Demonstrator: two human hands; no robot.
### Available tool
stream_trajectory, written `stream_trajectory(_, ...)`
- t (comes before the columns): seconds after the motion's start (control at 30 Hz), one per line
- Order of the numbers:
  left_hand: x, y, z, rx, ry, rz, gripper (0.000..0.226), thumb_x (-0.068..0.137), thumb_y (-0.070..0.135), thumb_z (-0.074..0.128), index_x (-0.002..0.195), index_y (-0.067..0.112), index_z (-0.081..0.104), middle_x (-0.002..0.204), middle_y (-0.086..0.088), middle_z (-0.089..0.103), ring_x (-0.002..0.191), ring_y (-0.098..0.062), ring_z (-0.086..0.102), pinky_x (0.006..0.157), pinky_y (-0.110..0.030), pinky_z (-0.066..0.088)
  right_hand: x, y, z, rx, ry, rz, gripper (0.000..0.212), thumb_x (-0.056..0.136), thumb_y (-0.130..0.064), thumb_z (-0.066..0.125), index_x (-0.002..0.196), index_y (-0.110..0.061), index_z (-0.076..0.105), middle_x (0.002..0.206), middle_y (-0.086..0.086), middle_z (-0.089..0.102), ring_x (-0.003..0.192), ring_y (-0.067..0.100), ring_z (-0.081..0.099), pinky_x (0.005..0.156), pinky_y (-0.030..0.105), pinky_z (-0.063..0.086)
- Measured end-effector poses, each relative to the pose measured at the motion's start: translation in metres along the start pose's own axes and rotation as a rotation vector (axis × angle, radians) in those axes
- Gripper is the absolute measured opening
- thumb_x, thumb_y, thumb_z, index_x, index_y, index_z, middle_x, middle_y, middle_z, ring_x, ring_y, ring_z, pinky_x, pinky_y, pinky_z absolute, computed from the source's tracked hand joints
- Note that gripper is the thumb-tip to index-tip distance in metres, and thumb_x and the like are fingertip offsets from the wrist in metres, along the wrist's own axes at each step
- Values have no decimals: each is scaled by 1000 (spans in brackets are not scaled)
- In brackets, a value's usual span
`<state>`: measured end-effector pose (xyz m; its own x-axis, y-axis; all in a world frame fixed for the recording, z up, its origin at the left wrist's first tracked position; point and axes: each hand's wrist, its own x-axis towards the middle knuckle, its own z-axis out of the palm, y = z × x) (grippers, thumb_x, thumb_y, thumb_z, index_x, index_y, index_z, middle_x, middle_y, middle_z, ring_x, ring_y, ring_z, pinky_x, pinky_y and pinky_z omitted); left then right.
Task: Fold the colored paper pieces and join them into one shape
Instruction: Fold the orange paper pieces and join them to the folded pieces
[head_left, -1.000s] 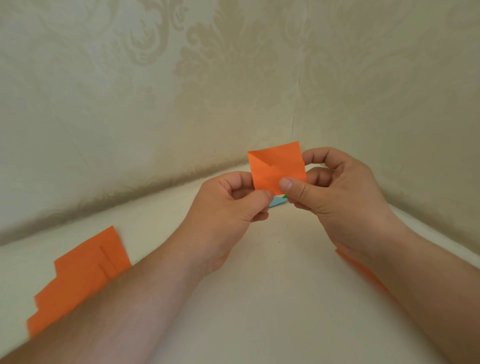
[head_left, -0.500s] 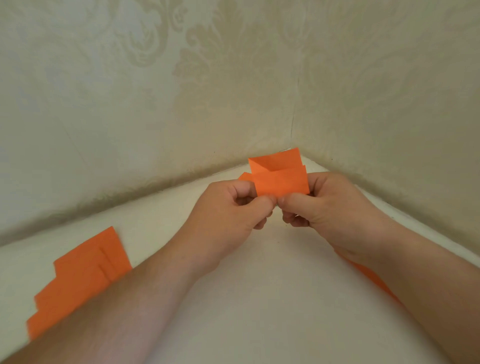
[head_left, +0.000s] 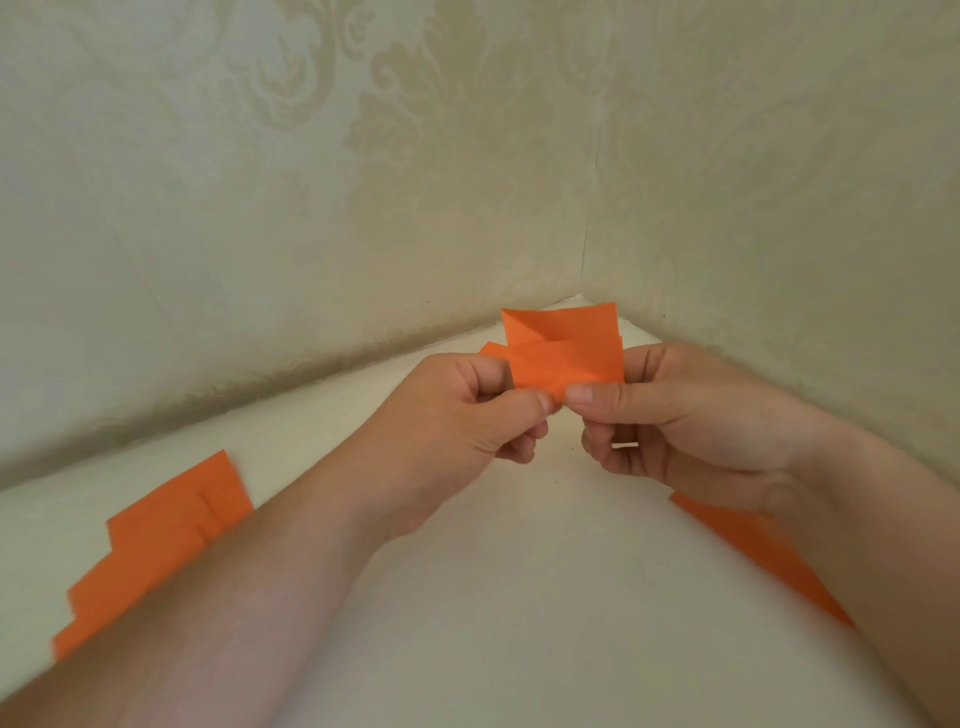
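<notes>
Both hands meet at the middle of the view, thumbs almost tip to tip: the left hand (head_left: 457, 415) pinches the lower left corner of a small orange paper piece (head_left: 566, 358) between thumb and curled forefinger, and the right hand (head_left: 691, 421) pinches the lower edge just beside it, thumb on the near face, fingers tucked behind. The piece stands up from the fingertips, away from the person, with its long axis running left to right; a near flap is folded up over roughly its lower half, and the back layer shows above that flap's edge. Both hands are equally near it, so sharpening the crease likely means sliding the thumbs apart along the bottom fold. Farther out, a stack of orange sheets (head_left: 156, 540) lies on the pale surface (head_left: 519, 623) beyond the left forearm, and another orange sheet (head_left: 753, 551) lies partly under the right wrist
</notes>
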<state>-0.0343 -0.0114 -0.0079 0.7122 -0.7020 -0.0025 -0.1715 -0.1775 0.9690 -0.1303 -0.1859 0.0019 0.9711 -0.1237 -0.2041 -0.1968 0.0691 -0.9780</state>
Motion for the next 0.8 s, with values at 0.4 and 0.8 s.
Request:
stream_trajectory(0.4,-3,1,-5,303,42,-47,34,90,39,74,68,14,66,67,-1,71,61,-10,58,64,-30,43,5,7,-4,-283,196,-27,48,66,-29,91,84,3,61,61,6,55,55,15,51,61,29,43)
stream_trajectory(0.8,4,-3,-13,-14,16,-71,17,91,20,75,77,11,76,71,-2,71,65,-13,63,68,-23,57,2,0,-4,-34,126,18,40,63,-27,81,58,-19,42,57,4,46,54,18,47,57,26,43)
